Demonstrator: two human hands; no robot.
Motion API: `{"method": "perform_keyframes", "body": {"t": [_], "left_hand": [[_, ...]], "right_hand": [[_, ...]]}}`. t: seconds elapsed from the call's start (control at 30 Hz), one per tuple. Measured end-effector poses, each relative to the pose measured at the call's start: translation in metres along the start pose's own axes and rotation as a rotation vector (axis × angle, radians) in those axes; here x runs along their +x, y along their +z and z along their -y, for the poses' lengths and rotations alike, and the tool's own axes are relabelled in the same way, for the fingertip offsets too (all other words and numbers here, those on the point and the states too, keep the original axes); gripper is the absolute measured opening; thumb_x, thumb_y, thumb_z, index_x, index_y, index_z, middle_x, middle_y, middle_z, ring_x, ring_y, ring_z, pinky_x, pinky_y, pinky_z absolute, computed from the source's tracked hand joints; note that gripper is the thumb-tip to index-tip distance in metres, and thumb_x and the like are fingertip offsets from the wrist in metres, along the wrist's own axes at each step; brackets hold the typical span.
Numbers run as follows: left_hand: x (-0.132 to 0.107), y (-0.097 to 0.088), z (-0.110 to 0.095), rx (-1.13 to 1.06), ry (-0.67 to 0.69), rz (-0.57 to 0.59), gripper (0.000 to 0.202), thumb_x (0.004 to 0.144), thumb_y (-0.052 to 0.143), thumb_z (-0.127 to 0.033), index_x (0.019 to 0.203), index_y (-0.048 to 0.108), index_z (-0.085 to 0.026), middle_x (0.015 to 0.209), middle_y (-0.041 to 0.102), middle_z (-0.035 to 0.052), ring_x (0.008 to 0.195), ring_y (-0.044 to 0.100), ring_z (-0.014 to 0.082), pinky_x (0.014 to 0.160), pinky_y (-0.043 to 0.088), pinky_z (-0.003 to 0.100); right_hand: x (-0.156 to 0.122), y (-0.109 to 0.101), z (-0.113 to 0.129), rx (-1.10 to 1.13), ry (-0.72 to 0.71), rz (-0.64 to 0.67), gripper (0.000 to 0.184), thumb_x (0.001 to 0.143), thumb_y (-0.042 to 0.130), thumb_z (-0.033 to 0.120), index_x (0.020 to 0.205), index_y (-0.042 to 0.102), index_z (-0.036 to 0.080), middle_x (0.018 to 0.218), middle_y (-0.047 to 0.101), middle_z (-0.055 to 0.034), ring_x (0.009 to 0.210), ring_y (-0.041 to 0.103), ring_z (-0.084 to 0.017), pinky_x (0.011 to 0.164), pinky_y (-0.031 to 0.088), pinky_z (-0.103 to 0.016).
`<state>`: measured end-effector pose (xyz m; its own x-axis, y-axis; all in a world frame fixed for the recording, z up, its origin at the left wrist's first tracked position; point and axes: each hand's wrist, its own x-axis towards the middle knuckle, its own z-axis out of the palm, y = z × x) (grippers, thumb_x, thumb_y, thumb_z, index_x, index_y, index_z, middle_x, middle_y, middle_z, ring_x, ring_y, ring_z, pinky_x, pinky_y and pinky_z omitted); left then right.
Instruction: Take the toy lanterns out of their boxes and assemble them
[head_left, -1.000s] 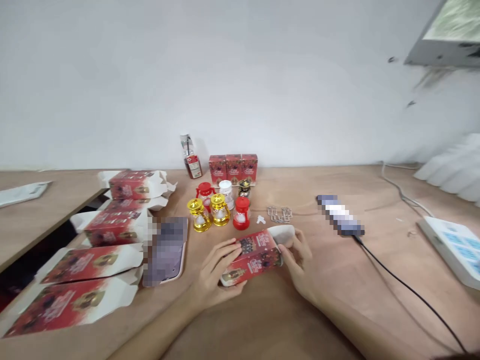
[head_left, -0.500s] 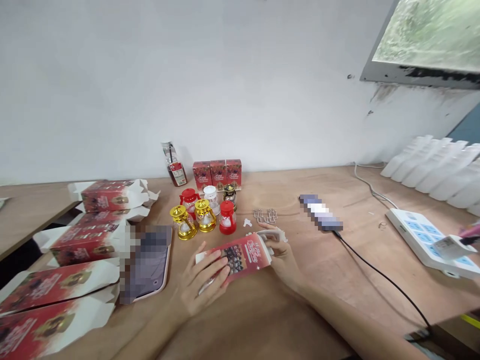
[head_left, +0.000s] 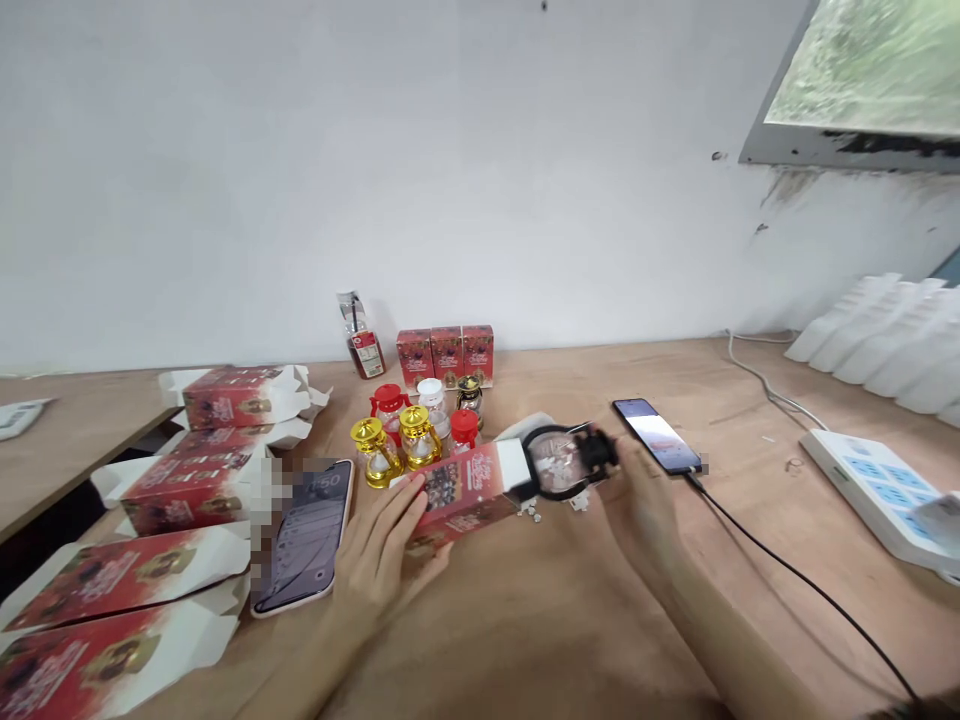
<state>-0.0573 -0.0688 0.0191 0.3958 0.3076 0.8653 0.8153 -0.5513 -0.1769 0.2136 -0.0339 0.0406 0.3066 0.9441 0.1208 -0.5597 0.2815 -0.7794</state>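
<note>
A red printed carton (head_left: 469,490) lies tilted in my left hand (head_left: 382,535), whose fingers are wrapped round its left end. Out of the carton's opened right end, by its white flap, sticks a small black lantern (head_left: 534,470) with a clear middle, lying on its side. My right hand (head_left: 637,495), blurred by motion, grips the lantern's black top. Behind the carton stand gold lanterns (head_left: 414,440), red lanterns (head_left: 390,405), a white lantern (head_left: 433,400) and a dark lantern (head_left: 470,400). Small white pieces (head_left: 534,514) lie below the black lantern.
Opened red cartons (head_left: 187,480) line the left side, with a phone (head_left: 307,540) beside them. Three closed cartons (head_left: 447,355) and a bottle (head_left: 361,340) stand by the wall. At right are a cabled phone (head_left: 656,435), a power strip (head_left: 877,490) and white sleeves (head_left: 892,340).
A black lantern now shows outside the carton's right end, with my right hand at its top. My right hand has moved right, away from the carton. The camera view has shifted slightly.
</note>
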Motion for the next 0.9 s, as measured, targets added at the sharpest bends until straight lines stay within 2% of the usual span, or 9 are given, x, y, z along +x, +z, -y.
{"method": "perform_keyframes", "body": {"t": [0.13,0.23,0.37,0.47,0.53,0.6,0.7,0.8,0.9], "left_hand": [[-0.009,0.002,0.001,-0.204,-0.332,0.036,0.071,0.064,0.071,-0.030,0.127,0.041,-0.017,0.107,0.063,0.0141,0.093,0.064,0.0264,0.077,0.054,0.035],[-0.016,0.006,-0.004,-0.532,-0.688,-0.012,0.061,0.065,0.070,-0.033,0.119,0.043,-0.022,0.104,0.062,0.0094,0.089,0.065,0.0241,0.072,0.055,0.034],[-0.021,0.009,-0.019,-0.961,-1.227,-0.013,0.061,0.056,0.076,-0.038,0.109,0.049,-0.021,0.105,0.063,0.0082,0.097,0.062,0.0259,0.080,0.053,0.036],[-0.018,0.007,-0.032,-1.187,-1.485,0.013,0.067,0.049,0.080,-0.040,0.108,0.054,-0.021,0.103,0.065,0.0072,0.099,0.061,0.0276,0.083,0.052,0.039],[-0.013,0.005,-0.037,-1.388,-1.537,0.050,0.060,0.050,0.079,-0.038,0.103,0.058,-0.021,0.101,0.067,0.0066,0.098,0.062,0.0283,0.086,0.050,0.042],[-0.007,0.003,-0.037,-1.552,-1.532,0.069,0.051,0.053,0.078,-0.035,0.099,0.061,-0.021,0.097,0.069,0.0058,0.098,0.062,0.0284,0.090,0.048,0.044],[0.000,0.002,-0.032,-1.678,-1.509,0.075,0.045,0.058,0.072,-0.034,0.101,0.062,-0.022,0.093,0.070,0.0045,0.100,0.062,0.0274,0.093,0.046,0.046],[0.003,0.002,-0.028,-1.734,-1.472,0.137,0.048,0.060,0.067,-0.037,0.106,0.061,-0.022,0.095,0.071,0.0055,0.103,0.061,0.0276,0.095,0.045,0.047],[0.002,0.002,-0.028,-1.735,-1.395,0.271,0.051,0.062,0.064,-0.039,0.109,0.061,-0.021,0.097,0.070,0.0069,0.103,0.061,0.0281,0.096,0.044,0.047]], "right_hand": [[0.035,-0.018,0.030,-0.060,-0.348,-0.281,0.022,0.070,0.070,0.034,0.081,0.061,0.017,0.093,0.068,-0.0027,0.083,0.065,-0.015,0.072,0.054,-0.028],[0.047,-0.030,0.030,-0.229,-0.577,-0.408,0.027,0.071,0.070,0.039,0.080,0.053,0.019,0.086,0.068,-0.0017,0.079,0.065,-0.017,0.074,0.053,-0.033],[0.045,-0.035,0.006,-0.610,-0.574,-0.293,0.029,0.080,0.060,0.045,0.083,0.053,0.018,0.090,0.067,-0.0061,0.083,0.063,-0.018,0.074,0.049,-0.032],[0.045,-0.037,-0.006,-0.824,-0.537,-0.182,0.027,0.085,0.052,0.045,0.086,0.054,0.018,0.096,0.064,-0.0081,0.084,0.061,-0.019,0.073,0.047,-0.034],[0.043,-0.038,-0.007,-0.918,-0.573,-0.155,0.026,0.087,0.049,0.043,0.092,0.054,0.018,0.101,0.061,-0.0090,0.092,0.059,-0.022,0.080,0.045,-0.039],[0.033,-0.037,-0.006,-0.980,-0.717,-0.170,0.028,0.085,0.052,0.040,0.103,0.052,0.018,0.112,0.055,-0.0118,0.108,0.051,-0.026,0.093,0.038,-0.048],[-0.002,-0.026,-0.014,-0.986,-0.922,-0.072,0.040,0.082,0.058,0.030,0.118,0.043,0.020,0.126,0.043,-0.0138,0.122,0.039,-0.030,0.102,0.029,-0.054],[-0.050,-0.008,-0.035,-0.940,-0.772,0.421,0.041,0.082,0.058,0.025,0.120,0.041,0.025,0.114,0.051,-0.0101,0.108,0.050,-0.026,0.094,0.041,-0.046],[-0.080,0.013,-0.057,-0.791,-0.470,0.670,0.049,0.081,0.059,0.039,0.122,0.038,0.022,0.115,0.050,-0.0110,0.108,0.050,-0.026,0.091,0.044,-0.041]]}}
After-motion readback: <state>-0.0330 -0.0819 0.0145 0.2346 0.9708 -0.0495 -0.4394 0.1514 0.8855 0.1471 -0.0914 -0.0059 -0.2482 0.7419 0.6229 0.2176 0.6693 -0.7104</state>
